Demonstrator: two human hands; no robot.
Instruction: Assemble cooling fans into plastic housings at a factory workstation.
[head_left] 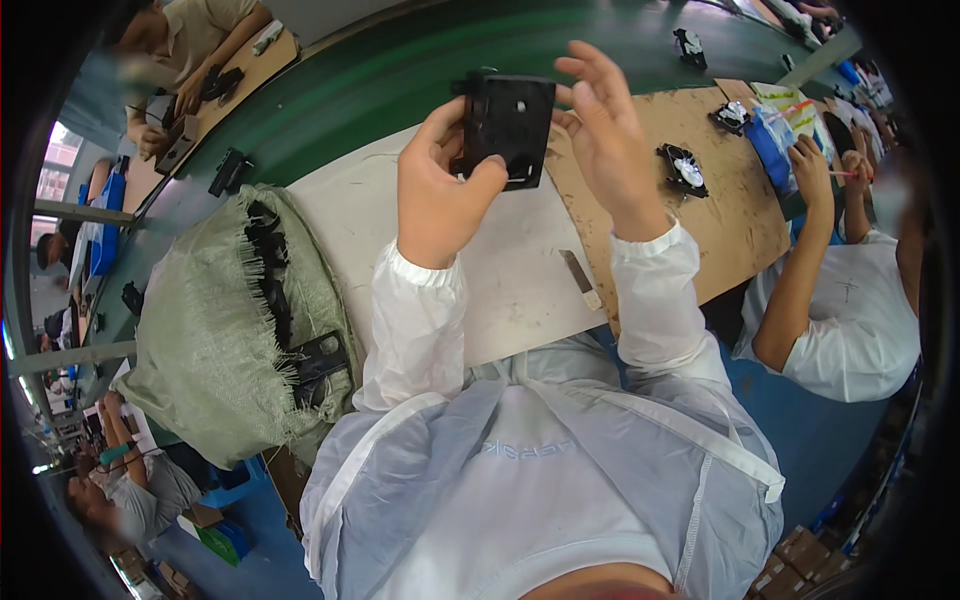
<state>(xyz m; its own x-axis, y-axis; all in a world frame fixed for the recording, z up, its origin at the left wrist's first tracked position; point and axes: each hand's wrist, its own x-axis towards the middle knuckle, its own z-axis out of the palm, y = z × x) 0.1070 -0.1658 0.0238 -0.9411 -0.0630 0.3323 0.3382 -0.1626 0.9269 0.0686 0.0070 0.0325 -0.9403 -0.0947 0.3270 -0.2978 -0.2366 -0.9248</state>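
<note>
My left hand point(435, 205) grips a black rectangular plastic part point(508, 125) with a flat face and a small light spot near its top. The thumb presses on the part's lower face, and the other fingers wrap round its left side. My right hand point(612, 150) is raised at the part's right edge, its fingers spread apart. Whether those fingertips touch the edge, I cannot tell. Below both hands lies a white work board point(490, 285), with a thin flat blade-like tool point(580, 279) near its right edge.
A green woven sack point(195, 330) of black plastic parts point(320, 357) stands at my left. Beyond the board runs a green conveyor belt point(390, 70), with a black part point(231, 172) on it. Black-and-white fan-like units point(685, 171) lie on a brown board point(735, 235), beside a co-worker point(835, 310).
</note>
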